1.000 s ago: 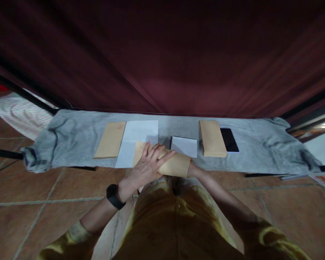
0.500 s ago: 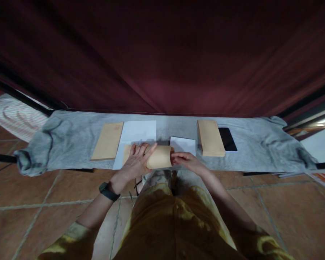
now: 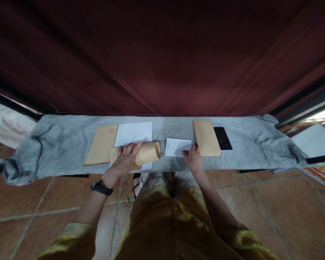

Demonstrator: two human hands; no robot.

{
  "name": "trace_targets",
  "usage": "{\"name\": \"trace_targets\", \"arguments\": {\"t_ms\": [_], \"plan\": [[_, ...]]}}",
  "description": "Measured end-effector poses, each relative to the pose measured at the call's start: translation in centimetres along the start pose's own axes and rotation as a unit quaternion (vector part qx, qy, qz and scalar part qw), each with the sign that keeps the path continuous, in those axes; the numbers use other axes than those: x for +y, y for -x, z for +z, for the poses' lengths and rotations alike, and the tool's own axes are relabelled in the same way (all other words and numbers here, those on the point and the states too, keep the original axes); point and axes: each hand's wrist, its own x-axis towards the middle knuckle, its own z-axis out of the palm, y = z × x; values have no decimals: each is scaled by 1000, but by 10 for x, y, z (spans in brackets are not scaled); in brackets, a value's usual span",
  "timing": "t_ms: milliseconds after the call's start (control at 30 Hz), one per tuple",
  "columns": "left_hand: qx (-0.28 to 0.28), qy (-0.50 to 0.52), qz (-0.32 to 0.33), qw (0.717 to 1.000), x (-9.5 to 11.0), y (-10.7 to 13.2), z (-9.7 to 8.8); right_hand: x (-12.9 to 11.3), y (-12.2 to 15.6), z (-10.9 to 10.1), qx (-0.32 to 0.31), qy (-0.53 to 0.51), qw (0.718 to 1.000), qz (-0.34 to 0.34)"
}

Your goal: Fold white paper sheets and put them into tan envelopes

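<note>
The right hand (image 3: 194,160) has left the mouth of the brown envelope (image 3: 148,153), where its fingers were half a second ago (a second ago it was hidden inside past the wrist), and is now at the white cards (image 3: 176,144). Its thumb lies over their near right corner and its fingers are bunched narrowly beside the edge; whether they pinch anything, I cannot tell. The left hand (image 3: 126,159) alone now holds the envelope, bowed into a loose tube over the white sheet (image 3: 135,131), with its mouth gaping towards the cards. That seems to mean the envelope is opened out and the right hand is free for the cards. On the cloth-covered table (image 3: 254,144), the envelope stack (image 3: 206,137) just right of the right hand and the flat envelopes (image 3: 101,144) at far left look undisturbed.
</note>
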Motion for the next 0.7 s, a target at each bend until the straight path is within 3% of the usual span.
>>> {"name": "trace_targets", "arguments": {"t_ms": [133, 433, 700], "plan": [[-9, 10, -7, 1000, -6, 2, 6, -4, -2, 9, 45, 3, 999, 7], [-12, 10, 3, 1000, -7, -2, 8, -5, -12, 7, 25, 1, 997, 69], [-6, 12, 7, 1000, -10, -1, 14, 1, -11, 13, 39, -64, 996, 51]]}}
